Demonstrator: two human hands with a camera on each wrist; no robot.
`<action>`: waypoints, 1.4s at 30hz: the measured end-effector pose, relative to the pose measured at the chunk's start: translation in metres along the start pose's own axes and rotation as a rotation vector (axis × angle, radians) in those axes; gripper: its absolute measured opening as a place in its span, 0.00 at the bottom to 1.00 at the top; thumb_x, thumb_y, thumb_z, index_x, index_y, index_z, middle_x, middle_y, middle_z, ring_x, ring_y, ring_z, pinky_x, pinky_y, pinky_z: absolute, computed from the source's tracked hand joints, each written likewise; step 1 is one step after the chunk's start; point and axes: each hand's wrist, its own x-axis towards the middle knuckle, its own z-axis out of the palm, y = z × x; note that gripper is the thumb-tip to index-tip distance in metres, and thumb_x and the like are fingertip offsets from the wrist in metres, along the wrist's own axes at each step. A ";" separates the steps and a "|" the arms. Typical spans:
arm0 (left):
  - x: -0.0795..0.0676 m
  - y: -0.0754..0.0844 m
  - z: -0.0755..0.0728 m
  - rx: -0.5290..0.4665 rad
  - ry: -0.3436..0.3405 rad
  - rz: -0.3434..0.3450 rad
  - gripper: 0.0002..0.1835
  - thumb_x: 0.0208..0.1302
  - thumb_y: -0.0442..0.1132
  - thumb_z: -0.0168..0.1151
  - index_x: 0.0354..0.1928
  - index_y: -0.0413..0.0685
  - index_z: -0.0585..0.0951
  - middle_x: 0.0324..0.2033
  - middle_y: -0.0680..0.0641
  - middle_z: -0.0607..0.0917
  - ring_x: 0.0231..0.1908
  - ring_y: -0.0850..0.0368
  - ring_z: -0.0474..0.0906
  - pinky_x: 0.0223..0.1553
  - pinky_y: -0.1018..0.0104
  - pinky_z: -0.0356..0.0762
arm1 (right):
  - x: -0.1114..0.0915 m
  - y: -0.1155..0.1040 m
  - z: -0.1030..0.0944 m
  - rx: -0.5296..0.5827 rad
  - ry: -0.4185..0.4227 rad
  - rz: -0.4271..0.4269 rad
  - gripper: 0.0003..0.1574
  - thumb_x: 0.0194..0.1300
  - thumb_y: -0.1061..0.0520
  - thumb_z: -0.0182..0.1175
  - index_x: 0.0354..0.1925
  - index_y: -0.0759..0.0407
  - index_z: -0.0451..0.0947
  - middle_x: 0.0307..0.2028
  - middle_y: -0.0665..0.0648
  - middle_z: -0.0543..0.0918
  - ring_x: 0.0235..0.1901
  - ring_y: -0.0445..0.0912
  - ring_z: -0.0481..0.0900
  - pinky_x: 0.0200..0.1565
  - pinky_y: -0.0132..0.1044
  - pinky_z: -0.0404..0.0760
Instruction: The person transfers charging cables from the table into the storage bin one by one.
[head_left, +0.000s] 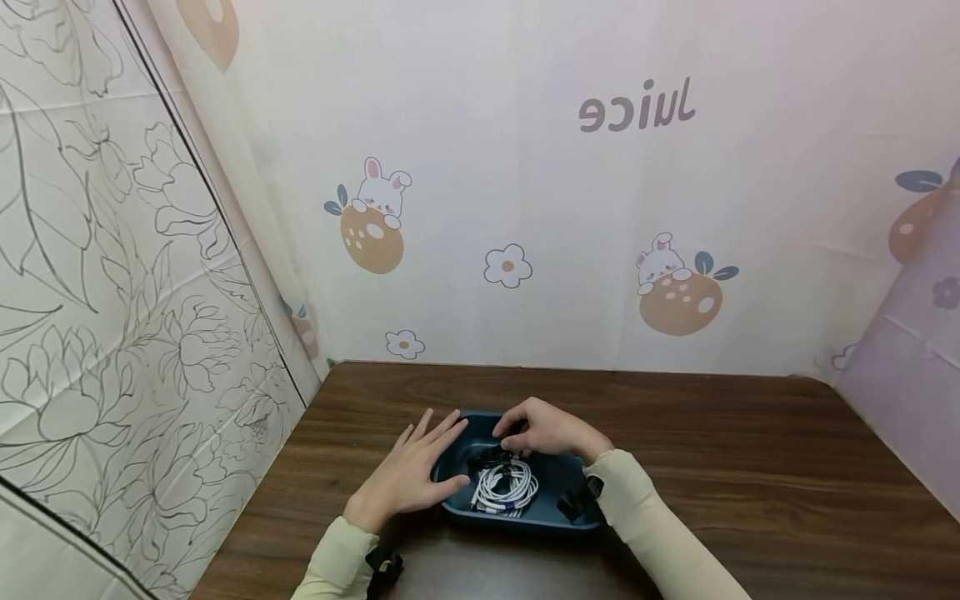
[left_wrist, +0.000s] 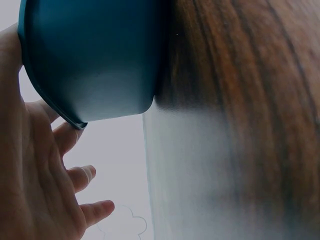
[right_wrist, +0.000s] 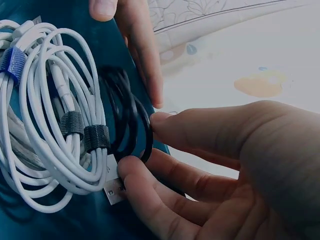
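A dark blue tray (head_left: 555,479) stands on the table, with coiled cables inside it. The white cables (right_wrist: 37,100) lie in loops bound with blue and grey straps. Beside them is a coiled black cable (right_wrist: 131,112), which my right hand (right_wrist: 200,165) pinches at its edge between thumb and fingers. A silver USB plug (right_wrist: 115,192) sits just under those fingertips. Seen from above, the right hand (head_left: 551,429) reaches over the tray's far side. My left hand (head_left: 408,475), fingers spread and straight, rests against the tray's left rim.
The wooden table (head_left: 750,467) extends to both sides of the tray. A printed curtain (head_left: 517,167) hangs behind the table's far edge, and another floral sheet (head_left: 112,292) hangs at the left.
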 end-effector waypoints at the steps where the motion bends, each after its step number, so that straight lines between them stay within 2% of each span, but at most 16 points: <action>1: 0.000 0.000 0.000 -0.001 0.000 -0.001 0.43 0.71 0.62 0.60 0.83 0.59 0.61 0.83 0.49 0.58 0.81 0.29 0.48 0.71 0.22 0.54 | 0.000 0.000 -0.001 0.000 0.000 0.003 0.16 0.73 0.61 0.64 0.55 0.70 0.85 0.45 0.60 0.89 0.32 0.54 0.88 0.40 0.54 0.89; 13: 0.000 0.001 -0.001 -0.010 -0.011 -0.011 0.43 0.71 0.62 0.60 0.83 0.58 0.60 0.83 0.50 0.58 0.81 0.30 0.47 0.72 0.23 0.53 | -0.005 0.002 -0.006 -0.016 0.001 0.010 0.17 0.74 0.60 0.64 0.56 0.68 0.84 0.44 0.57 0.88 0.33 0.54 0.88 0.40 0.54 0.89; 23: 0.000 0.001 -0.002 -0.018 -0.008 -0.012 0.43 0.71 0.62 0.60 0.83 0.59 0.61 0.83 0.50 0.58 0.81 0.30 0.47 0.72 0.22 0.52 | -0.013 -0.004 -0.012 -0.041 0.027 -0.004 0.17 0.74 0.58 0.64 0.56 0.66 0.84 0.45 0.56 0.87 0.35 0.60 0.86 0.41 0.58 0.87; 28: -0.002 0.001 0.000 -0.029 -0.002 -0.016 0.43 0.71 0.63 0.60 0.83 0.58 0.61 0.83 0.51 0.57 0.81 0.30 0.46 0.72 0.22 0.51 | -0.019 -0.003 -0.013 -0.026 0.034 -0.009 0.17 0.75 0.59 0.63 0.57 0.66 0.84 0.48 0.61 0.87 0.36 0.60 0.86 0.42 0.59 0.87; 31: -0.002 0.001 0.002 -0.029 -0.007 -0.021 0.43 0.71 0.63 0.60 0.83 0.59 0.60 0.83 0.51 0.56 0.82 0.30 0.46 0.72 0.21 0.51 | -0.023 -0.001 -0.015 -0.021 0.039 -0.012 0.17 0.75 0.59 0.63 0.57 0.67 0.83 0.51 0.65 0.86 0.37 0.59 0.86 0.41 0.58 0.87; 36: -0.004 0.002 0.003 -0.052 -0.012 -0.025 0.43 0.72 0.63 0.60 0.83 0.60 0.60 0.83 0.50 0.57 0.82 0.30 0.45 0.73 0.21 0.50 | -0.032 0.002 -0.018 -0.028 0.070 -0.007 0.17 0.75 0.57 0.64 0.57 0.65 0.84 0.50 0.65 0.87 0.33 0.53 0.84 0.40 0.56 0.87; 39: -0.004 0.002 0.003 -0.052 -0.023 -0.024 0.43 0.72 0.63 0.60 0.83 0.60 0.59 0.84 0.50 0.56 0.82 0.31 0.45 0.73 0.22 0.50 | -0.037 0.002 -0.020 -0.026 0.085 -0.017 0.17 0.75 0.57 0.64 0.56 0.63 0.85 0.50 0.65 0.87 0.32 0.53 0.84 0.38 0.52 0.88; 42: -0.003 0.002 0.002 -0.048 -0.022 -0.027 0.43 0.72 0.63 0.60 0.83 0.61 0.59 0.84 0.51 0.55 0.82 0.31 0.45 0.74 0.23 0.50 | -0.041 0.000 -0.022 -0.028 0.103 -0.029 0.16 0.75 0.56 0.64 0.56 0.60 0.85 0.50 0.64 0.87 0.31 0.54 0.83 0.36 0.43 0.86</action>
